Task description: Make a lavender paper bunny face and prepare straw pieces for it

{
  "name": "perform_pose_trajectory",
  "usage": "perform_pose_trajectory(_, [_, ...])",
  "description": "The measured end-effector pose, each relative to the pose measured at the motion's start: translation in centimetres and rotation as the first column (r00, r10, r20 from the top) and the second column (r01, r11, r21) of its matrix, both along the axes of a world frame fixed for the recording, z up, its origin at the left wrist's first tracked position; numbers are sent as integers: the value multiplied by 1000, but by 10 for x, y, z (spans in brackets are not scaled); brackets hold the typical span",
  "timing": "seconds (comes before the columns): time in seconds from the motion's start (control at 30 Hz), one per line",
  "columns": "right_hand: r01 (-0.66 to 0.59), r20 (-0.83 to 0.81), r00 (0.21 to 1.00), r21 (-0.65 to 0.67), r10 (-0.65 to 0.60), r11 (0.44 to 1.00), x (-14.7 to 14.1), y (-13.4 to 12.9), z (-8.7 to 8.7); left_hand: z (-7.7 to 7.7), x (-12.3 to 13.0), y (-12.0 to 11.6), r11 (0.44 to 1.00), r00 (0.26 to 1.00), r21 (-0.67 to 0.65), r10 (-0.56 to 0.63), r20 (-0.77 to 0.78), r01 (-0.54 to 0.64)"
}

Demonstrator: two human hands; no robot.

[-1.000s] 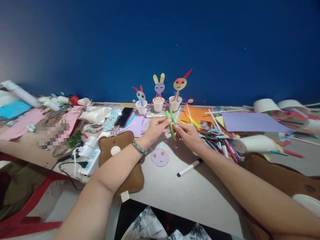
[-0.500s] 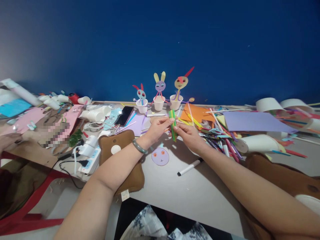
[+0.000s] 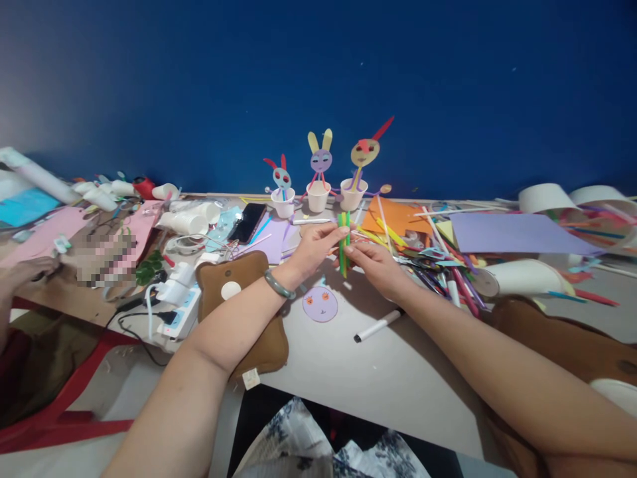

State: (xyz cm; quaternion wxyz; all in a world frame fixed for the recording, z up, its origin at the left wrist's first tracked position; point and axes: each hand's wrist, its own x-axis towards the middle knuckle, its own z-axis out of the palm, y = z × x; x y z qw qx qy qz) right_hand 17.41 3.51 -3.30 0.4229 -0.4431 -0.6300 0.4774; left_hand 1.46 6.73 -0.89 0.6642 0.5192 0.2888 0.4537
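Observation:
Above the table, both hands pinch a small upright bundle of green and yellow strips (image 3: 344, 259); they look like straws or craft sticks, though I cannot tell which. My left hand (image 3: 318, 245) grips the upper part, thumb in front. My right hand (image 3: 374, 263) closes on the lower right side with thumb and fingertips. Below them lies a round purple paper face (image 3: 320, 305) with orange eyes. A white marker with a black tip (image 3: 378, 326) rests under my right forearm. Behind my hands stand three paper cups, one a middle cup (image 3: 318, 198), each with a paper-faced figure in it.
A brown cushion (image 3: 243, 332) lies under my left forearm, near a power strip (image 3: 183, 317) with cables. A phone (image 3: 247, 223) sits behind it. At right are scattered pens, purple paper (image 3: 517, 234) and a fallen cup (image 3: 522, 276). Another person's hand (image 3: 30, 273) is at far left.
The strip bundle has turned slightly in my fingers and stands straighter, with more yellow showing. Both hands keep hold of it. At far left the other person's hand has moved further into view.

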Motion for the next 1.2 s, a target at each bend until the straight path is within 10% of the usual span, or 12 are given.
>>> perform_pose_trajectory(1.2, [14,-49,999,-28,-15,1000,-3,0,-4,2,0,-1,1000,1000,19,-22,-4,22])
